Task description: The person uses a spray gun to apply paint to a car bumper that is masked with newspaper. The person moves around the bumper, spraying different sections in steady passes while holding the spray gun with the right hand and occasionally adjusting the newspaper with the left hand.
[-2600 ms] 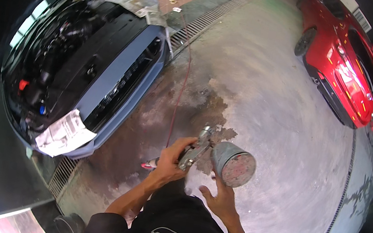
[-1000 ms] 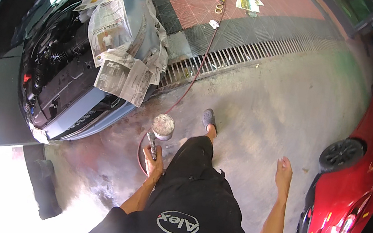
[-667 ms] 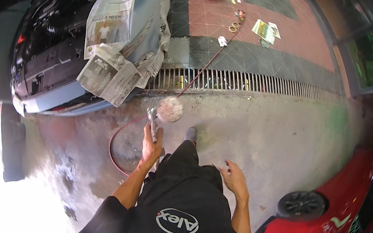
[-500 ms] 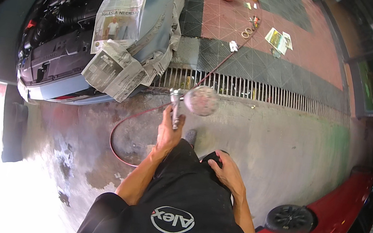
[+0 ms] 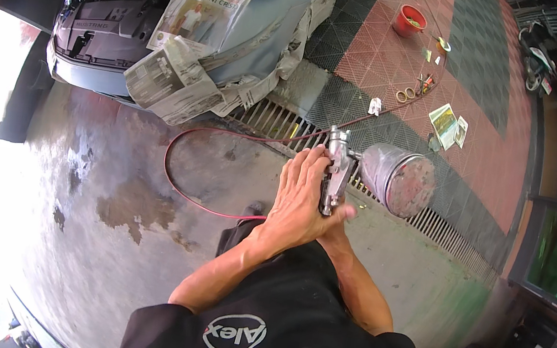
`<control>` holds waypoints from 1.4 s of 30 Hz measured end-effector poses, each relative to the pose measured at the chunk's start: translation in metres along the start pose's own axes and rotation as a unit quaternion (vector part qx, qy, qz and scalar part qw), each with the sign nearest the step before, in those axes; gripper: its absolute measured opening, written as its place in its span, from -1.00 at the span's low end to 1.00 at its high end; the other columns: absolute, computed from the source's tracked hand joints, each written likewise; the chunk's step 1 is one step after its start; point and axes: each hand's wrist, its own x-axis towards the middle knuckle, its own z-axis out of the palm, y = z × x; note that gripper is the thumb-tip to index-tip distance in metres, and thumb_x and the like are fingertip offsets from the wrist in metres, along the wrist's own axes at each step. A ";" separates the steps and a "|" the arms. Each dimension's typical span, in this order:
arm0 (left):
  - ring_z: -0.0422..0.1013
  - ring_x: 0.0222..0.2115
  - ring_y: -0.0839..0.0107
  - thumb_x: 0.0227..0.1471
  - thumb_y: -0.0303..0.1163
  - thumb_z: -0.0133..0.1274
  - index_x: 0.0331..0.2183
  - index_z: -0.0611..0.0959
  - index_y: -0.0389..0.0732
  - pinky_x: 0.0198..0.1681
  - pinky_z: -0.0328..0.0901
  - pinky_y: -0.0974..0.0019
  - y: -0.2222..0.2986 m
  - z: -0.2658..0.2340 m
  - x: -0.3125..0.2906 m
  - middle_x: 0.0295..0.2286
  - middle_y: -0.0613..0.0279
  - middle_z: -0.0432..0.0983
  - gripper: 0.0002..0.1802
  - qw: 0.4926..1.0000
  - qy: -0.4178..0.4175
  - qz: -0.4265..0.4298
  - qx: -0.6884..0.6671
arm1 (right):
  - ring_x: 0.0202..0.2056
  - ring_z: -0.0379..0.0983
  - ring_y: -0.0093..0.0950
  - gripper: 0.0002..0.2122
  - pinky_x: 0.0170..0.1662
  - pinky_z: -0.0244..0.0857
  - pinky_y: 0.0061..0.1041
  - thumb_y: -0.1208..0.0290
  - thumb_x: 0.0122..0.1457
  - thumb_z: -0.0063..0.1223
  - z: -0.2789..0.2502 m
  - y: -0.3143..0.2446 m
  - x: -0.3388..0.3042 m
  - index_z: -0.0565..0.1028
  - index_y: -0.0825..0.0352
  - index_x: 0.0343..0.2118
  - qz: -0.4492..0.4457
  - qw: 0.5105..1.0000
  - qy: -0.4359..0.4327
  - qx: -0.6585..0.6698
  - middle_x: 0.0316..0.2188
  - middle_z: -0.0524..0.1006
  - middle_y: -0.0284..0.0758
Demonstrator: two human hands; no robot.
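A metal spray gun [image 5: 339, 169] with a paint-smudged cup [image 5: 410, 186] is in front of me, over the floor grate. The cup sticks out to the right, its round end tilted toward me. My left hand [image 5: 297, 202] lies along the gun's handle, closed on it with fairly straight fingers and the thumb out to the right. Directly behind it, my right hand [image 5: 332, 236] comes up against the lower end of the handle. Its fingers are hidden by the left hand, so its grip does not show.
A car with its engine bay [image 5: 98, 28] exposed and newspaper [image 5: 190, 20] over its panel stands at far left. A red hose [image 5: 167, 157] loops across the concrete. Beyond the grate [image 5: 452, 240] are a red bucket [image 5: 410, 22], tape rolls [image 5: 405, 94] and papers [image 5: 447, 127].
My left hand has carried the spray gun to the right in view. The right hand has left the dark cloth at my waist and joined the left at the gun. The view has turned.
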 end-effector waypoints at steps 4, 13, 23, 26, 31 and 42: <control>0.12 0.42 -0.28 0.06 0.08 0.44 0.50 0.04 -0.33 0.42 0.14 -0.19 -0.006 -0.002 -0.001 0.40 -0.35 0.14 0.32 0.984 -0.035 -0.139 -0.104 | -0.24 0.47 -0.63 -0.56 -0.12 0.44 -0.51 0.62 0.41 0.02 -0.006 0.008 0.043 0.38 0.41 0.33 0.133 0.984 0.044 0.110 0.13 0.57 -0.30; 0.62 0.03 0.00 0.35 -0.07 0.21 0.22 0.59 -0.30 0.18 0.41 0.03 -0.102 0.075 -0.066 -0.01 -0.10 0.69 -0.39 0.878 -0.059 -0.460 -0.120 | -0.53 0.17 -0.80 -0.60 -0.49 0.06 -0.70 0.10 0.50 0.17 -0.054 0.069 0.120 0.54 0.30 0.20 0.164 0.958 0.138 0.189 -0.26 0.56 -0.46; 0.61 -0.09 0.39 0.44 -0.15 0.16 0.12 0.68 -0.29 0.08 0.44 0.26 -0.159 0.234 0.023 -0.11 0.14 0.74 -0.56 0.829 0.134 -0.503 -0.206 | -0.50 0.19 -0.77 -0.50 -0.44 0.12 -0.68 -0.03 0.47 0.18 -0.127 0.221 0.209 0.56 0.33 0.20 0.210 0.968 -0.015 0.134 -0.24 0.58 -0.42; 0.60 -0.14 0.46 0.45 -0.31 0.13 0.04 0.73 -0.29 0.02 0.45 0.31 -0.205 0.309 0.069 -0.19 0.21 0.73 -0.70 0.816 0.170 -0.501 -0.230 | -0.46 0.22 -0.78 -0.54 -0.41 0.13 -0.70 0.02 0.47 0.20 -0.137 0.281 0.248 0.57 0.34 0.18 0.208 0.968 -0.047 0.135 -0.24 0.59 -0.45; 0.59 -0.14 0.48 0.49 -0.37 0.03 0.18 0.61 -0.32 -0.02 0.47 0.33 -0.276 0.386 0.183 -0.12 0.16 0.70 -0.64 0.880 0.175 -0.382 -0.222 | -0.42 0.28 -0.78 -0.59 -0.37 0.17 -0.69 0.08 0.49 0.20 -0.149 0.390 0.294 0.62 0.36 0.13 0.197 0.974 -0.074 0.080 -0.26 0.60 -0.47; 0.60 -0.16 0.31 0.39 -0.53 -0.01 0.12 0.62 -0.38 -0.02 0.45 0.23 -0.457 0.453 0.217 -0.17 -0.04 0.71 -0.67 0.891 0.167 -0.340 -0.249 | -0.28 0.44 -0.66 -0.58 -0.22 0.31 -0.61 0.09 0.45 0.26 -0.097 0.532 0.331 0.64 0.41 0.08 0.156 0.968 -0.136 0.141 -0.29 0.65 -0.40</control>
